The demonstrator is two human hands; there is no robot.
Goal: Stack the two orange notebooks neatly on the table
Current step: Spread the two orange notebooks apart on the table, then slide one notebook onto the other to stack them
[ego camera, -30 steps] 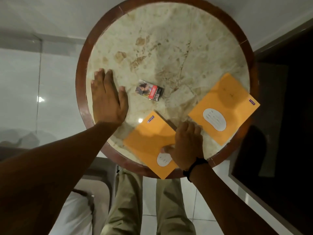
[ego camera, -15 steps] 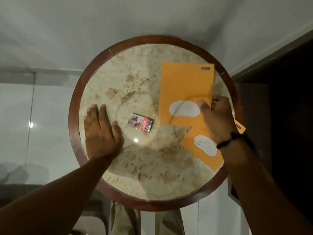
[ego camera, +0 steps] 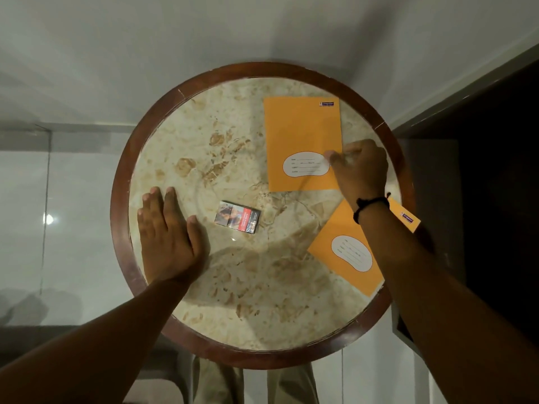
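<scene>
Marble-topped round desk [ego camera: 204,301], one orange notebook [ego camera: 300,132] at two o'clock, pinched at its lower right edge by my right hand [ego camera: 360,170] fingers, second orange notebook [ego camera: 329,237] apart at four o'clock, my left hand [ego camera: 169,237] pressed flat, fingers spread, at nine o'clock.

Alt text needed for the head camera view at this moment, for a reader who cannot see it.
Seen from above, a right hand touches the right edge of an upright orange notebook on a round marble table, while a second orange notebook lies tilted nearer the person, separate and partly under the forearm. The left hand rests flat on the table beside a small cigarette pack.
</scene>
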